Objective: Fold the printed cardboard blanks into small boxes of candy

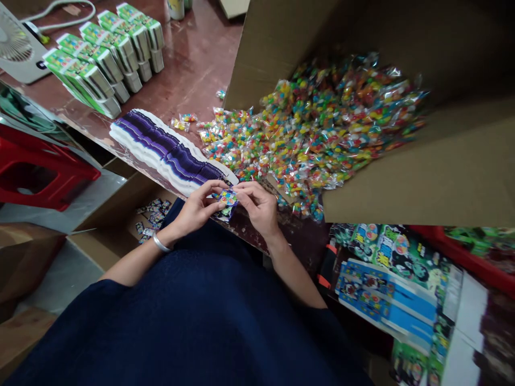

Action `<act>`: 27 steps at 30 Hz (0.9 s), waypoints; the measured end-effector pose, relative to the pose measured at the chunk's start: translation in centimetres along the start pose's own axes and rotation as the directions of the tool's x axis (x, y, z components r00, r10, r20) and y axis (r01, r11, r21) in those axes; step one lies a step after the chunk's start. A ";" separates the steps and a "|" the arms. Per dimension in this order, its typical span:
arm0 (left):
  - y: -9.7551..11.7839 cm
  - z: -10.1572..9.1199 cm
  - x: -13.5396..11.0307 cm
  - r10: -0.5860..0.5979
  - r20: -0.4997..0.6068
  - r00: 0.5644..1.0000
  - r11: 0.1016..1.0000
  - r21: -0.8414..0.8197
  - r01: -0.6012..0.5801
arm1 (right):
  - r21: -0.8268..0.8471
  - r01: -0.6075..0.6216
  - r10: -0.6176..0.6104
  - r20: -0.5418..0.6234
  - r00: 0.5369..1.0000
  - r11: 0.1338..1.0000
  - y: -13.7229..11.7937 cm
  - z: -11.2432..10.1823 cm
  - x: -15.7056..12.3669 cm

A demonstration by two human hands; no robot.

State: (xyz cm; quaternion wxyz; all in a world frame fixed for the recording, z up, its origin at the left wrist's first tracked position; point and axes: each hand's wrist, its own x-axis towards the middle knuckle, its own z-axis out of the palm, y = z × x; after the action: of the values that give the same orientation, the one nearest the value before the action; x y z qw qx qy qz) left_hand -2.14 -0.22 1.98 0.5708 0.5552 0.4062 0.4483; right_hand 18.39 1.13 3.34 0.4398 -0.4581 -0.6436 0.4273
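Observation:
Both my hands meet at the table's near edge over my dark blue lap. My left hand (199, 206), with a silver bangle on its wrist, pinches a small purple printed card packet (227, 202) with bright candy on it. My right hand (257, 206) has its fingers closed on the same packet from the right. Just beyond lies a fanned row of flat purple and white cards (164, 150). A heap of small clear candy bags (314, 128) spills from a tipped cardboard box (442, 171) onto the table.
Rows of green and white boxes (100, 59) stand at the back left, near a white fan (16, 45). An open carton (120, 220) below the table holds several small packets. A red stool (40, 171) is left; printed sheets (386, 268) lie at the right.

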 end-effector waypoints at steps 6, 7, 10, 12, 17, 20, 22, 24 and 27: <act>2.3 -9.2 -4.1 -0.045 0.116 0.992 0.818 0.575 -0.031 | -0.079 -0.192 0.187 -0.070 0.980 0.978 4.5 -0.9 0.3; 2.5 -10.6 -4.7 -0.030 0.121 0.992 0.752 0.656 -0.057 | -0.153 -0.181 0.166 -0.108 0.980 0.971 5.4 -1.0 0.7; 2.3 -11.7 -5.1 0.033 0.088 0.996 0.561 0.823 -0.091 | -0.353 -0.125 0.102 -0.082 0.991 0.927 7.4 -0.8 2.0; 1.2 -9.9 -3.9 0.108 0.063 0.992 0.471 0.876 -0.106 | -0.452 -0.118 0.108 -0.049 0.993 0.884 7.9 -0.3 2.8; -3.0 -4.0 1.0 0.229 0.130 0.965 0.472 0.852 -0.227 | -0.594 -0.135 0.144 -0.033 0.989 0.793 7.7 0.8 3.7; -5.1 -2.9 2.3 0.202 0.069 0.977 0.504 0.848 -0.164 | -0.571 -0.137 0.135 -0.047 0.990 0.810 7.5 0.8 3.4; -5.7 -2.9 2.4 0.209 0.041 0.977 0.509 0.849 -0.144 | -0.519 -0.128 0.095 -0.090 0.991 0.845 7.2 0.6 3.0; -5.4 -3.0 2.0 0.227 0.029 0.973 0.514 0.845 -0.146 | -0.432 -0.115 0.048 -0.164 0.985 0.894 6.6 0.3 2.5; -3.6 -2.9 1.5 0.247 0.024 0.969 0.607 0.776 -0.173 | -0.175 -0.159 0.119 -0.221 0.968 0.972 5.1 -0.5 1.9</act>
State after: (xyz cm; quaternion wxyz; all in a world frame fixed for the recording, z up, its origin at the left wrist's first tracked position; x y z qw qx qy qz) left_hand -4.27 2.07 -1.72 0.2037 0.7695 0.5147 0.3185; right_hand 19.56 4.10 -1.06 0.4276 -0.5847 -0.5980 0.3430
